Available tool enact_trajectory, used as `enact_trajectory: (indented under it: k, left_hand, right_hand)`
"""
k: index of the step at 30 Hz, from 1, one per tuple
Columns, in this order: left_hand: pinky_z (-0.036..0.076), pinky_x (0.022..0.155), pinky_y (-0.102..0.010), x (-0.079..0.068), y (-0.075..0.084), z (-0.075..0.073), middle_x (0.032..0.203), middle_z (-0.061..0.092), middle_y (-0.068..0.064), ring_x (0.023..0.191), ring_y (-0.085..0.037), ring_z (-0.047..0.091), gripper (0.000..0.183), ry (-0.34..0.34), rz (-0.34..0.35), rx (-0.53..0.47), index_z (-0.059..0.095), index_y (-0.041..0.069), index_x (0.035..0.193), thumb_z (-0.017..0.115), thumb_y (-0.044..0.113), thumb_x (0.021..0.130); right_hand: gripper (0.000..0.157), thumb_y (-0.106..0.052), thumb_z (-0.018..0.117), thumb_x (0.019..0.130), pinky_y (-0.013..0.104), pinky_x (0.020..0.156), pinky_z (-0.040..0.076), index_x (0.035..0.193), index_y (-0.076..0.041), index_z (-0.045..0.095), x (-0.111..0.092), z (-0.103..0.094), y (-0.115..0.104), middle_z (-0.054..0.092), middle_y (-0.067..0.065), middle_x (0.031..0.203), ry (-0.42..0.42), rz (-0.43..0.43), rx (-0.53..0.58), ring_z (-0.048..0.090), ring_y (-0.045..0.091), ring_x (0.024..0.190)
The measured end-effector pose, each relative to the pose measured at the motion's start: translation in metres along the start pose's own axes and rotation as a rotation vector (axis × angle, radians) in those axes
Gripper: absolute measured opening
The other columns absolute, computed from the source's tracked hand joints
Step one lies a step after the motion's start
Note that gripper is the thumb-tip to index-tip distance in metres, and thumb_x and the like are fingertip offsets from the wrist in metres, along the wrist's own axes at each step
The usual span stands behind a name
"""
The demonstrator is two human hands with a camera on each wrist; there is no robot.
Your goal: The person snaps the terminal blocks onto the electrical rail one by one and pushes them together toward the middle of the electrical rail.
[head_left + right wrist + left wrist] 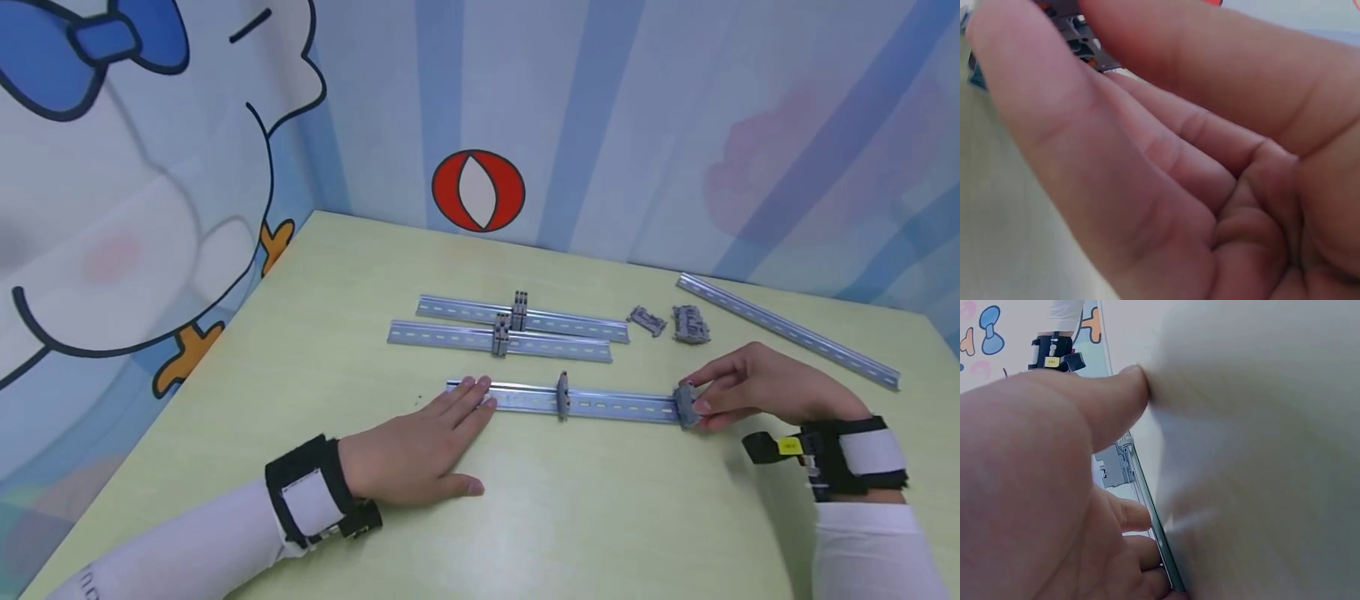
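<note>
A slotted metal DIN rail (622,405) lies across the table nearest the person. Straight fingers of the left hand (420,450) rest on its left end, thumb spread on the tabletop. Near the rail's middle a grey terminal block (563,396) stands upright; the left wrist view shows a grey block (1116,465) on the rail beyond the fingers. At the rail's right end the right hand (757,387) pinches another grey terminal block (685,405) between thumb and fingers. In the right wrist view that block (1082,37) is mostly hidden by the fingers.
Two more rails (442,335) lie behind, each carrying upright terminal blocks (501,335) near the middle. Loose grey blocks (690,324) and a smaller grey piece (647,321) lie at the back right. A bare rail (787,329) slants along the far right, near the wall.
</note>
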State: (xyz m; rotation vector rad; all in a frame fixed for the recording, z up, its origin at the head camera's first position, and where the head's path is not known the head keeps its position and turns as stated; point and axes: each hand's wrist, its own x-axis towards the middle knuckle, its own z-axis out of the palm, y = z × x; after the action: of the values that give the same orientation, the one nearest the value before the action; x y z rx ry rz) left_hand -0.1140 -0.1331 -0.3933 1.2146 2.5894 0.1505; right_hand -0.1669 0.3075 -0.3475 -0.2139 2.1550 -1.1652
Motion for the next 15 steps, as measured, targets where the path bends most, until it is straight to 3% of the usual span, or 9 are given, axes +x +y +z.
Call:
enact_trajectory:
  k: [15]
  left_hand:
    - [0.015, 0.124, -0.042, -0.0011, 0.0007, -0.0007, 0.167, -0.003, -0.012, 0.153, -0.027, -0.003, 0.09, 0.004, 0.003, -0.002, 0.009, 0.007, 0.158, 0.046, 0.06, 0.096]
  right_hand:
    - [0.059, -0.007, 0.071, 0.088, 0.037, 0.08, 0.061, 0.135, 0.02, 0.045, -0.001, 0.0046, -0.0023, 0.079, 0.012, 0.099, -0.007, -0.013, 0.011, 0.077, 0.025, 0.089]
